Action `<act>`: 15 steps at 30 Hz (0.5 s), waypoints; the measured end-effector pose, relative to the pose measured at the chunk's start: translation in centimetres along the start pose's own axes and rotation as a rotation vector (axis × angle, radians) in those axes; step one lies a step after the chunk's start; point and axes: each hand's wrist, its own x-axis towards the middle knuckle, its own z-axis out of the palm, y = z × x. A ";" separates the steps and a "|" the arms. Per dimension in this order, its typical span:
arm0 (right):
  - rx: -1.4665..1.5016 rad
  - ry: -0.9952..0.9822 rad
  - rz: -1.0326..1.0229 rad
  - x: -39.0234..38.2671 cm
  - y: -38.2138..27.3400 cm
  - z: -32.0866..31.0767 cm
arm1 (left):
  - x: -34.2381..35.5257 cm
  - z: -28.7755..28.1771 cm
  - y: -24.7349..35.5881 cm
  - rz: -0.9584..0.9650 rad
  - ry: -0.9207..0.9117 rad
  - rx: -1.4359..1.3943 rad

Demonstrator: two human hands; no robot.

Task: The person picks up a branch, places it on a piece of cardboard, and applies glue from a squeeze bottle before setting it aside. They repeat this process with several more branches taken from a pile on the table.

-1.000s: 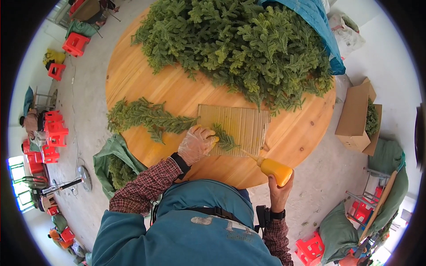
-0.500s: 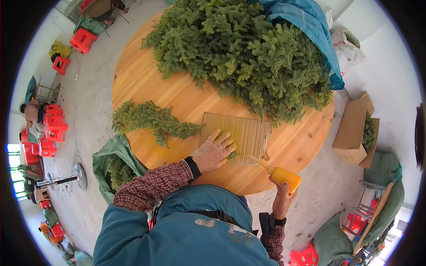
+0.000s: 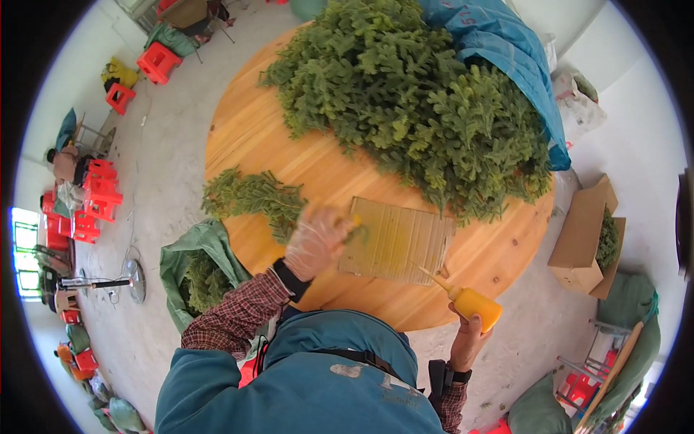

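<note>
My left hand point(image 3: 316, 242), in a clear plastic glove and blurred by motion, is over the left edge of a flat piece of corrugated cardboard point(image 3: 396, 239). Its fingers pinch a small green sprig point(image 3: 363, 233), also smeared. Just beyond that hand lies a loose row of green fir-like sprigs point(image 3: 253, 195). A yellow squeeze bottle point(image 3: 477, 309) with a long thin nozzle is gripped in my right hand point(image 3: 468, 343), off the table's near right edge. The nozzle tip points over the cardboard's lower right part.
A big heap of green branches point(image 3: 412, 108) covers the round wooden table's point(image 3: 238, 130) far side, beside a blue sack point(image 3: 517, 65). A green sack point(image 3: 173, 264) of greenery stands left; an open carton point(image 3: 575, 246) stands right. Red stools point(image 3: 101, 192) line the left.
My left hand has lifted off the cardboard and moved left with the sprig. The right hand still holds the bottle, nearly unchanged. The whole view has shifted slightly.
</note>
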 end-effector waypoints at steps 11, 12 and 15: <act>-0.023 -0.047 0.021 0.5 1.0 0.7 | -3.5 4.6 -10.6 -0.354 -0.369 0.148; -0.033 -0.045 0.031 0.5 0.9 0.7 | -3.2 3.8 -10.6 -0.350 -0.364 0.148; -0.036 -0.025 0.032 0.3 0.4 0.4 | -1.4 -1.8 -10.0 -0.372 -0.220 0.084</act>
